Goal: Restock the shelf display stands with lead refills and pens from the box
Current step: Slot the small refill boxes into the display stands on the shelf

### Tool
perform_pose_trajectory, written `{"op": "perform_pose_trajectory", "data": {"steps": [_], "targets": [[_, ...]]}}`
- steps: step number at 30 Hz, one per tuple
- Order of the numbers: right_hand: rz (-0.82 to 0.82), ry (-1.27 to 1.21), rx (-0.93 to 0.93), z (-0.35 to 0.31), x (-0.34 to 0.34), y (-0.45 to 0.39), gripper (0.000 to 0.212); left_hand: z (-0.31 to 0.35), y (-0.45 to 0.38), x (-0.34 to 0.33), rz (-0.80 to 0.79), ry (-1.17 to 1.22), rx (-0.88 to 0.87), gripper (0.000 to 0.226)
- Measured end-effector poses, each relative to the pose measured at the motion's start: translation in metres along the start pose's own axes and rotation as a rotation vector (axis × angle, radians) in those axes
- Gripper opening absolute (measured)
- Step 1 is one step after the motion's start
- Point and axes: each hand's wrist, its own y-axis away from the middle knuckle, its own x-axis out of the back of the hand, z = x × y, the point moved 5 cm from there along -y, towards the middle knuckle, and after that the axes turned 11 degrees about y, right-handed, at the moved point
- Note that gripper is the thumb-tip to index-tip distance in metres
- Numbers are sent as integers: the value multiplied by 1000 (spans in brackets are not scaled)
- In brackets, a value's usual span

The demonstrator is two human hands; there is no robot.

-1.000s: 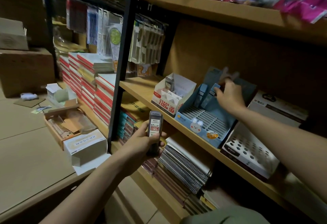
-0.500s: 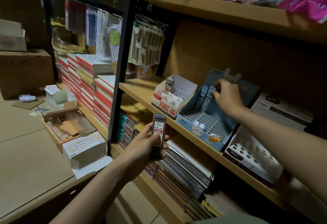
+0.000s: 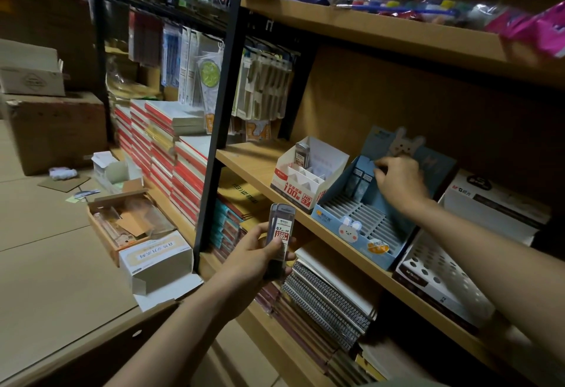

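- My right hand (image 3: pixel 397 180), right of centre, has its fingers curled on a refill case at the back row of the blue display stand (image 3: pixel 363 227).
- My left hand (image 3: pixel 260 255), lower centre, grips spare lead refills (image 3: pixel 279 234).
- Step: seating refills; next, I judge, pass another across.

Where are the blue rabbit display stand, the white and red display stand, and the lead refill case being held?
blue rabbit display stand (image 3: pixel 351 229): head view, front wall
white and red display stand (image 3: pixel 293 186): head view, front panel
lead refill case (image 3: pixel 280 227): head view, its label
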Motion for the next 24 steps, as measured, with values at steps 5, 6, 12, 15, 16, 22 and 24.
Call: {"op": "perform_pose_trajectory", "data": {"steps": [5,6,12,15,16,22,24], "targets": [[-8,-377,23,-22,22,28,36,15,13,-1,-28,-92,-61,30],[-120,-495,110,-35,24,38,27,19,16,-2,-32,-153,-81,31],[-563,-672,569,-105,33,73,43,33,24,-18,-51,-363,-151,30],[-480,-610,625,-113,36,67,33,40,18,-30,-79,-428,-182,28],[-458,-615,613,-113,36,63,28,42,14,-33,-79,-431,-183,27],[-499,-676,475,-101,31,24,18,61,-18,-44,-68,-396,-157,25],[-535,-696,476,-100,31,9,17,66,-32,-46,-101,-361,-114,23]]}}
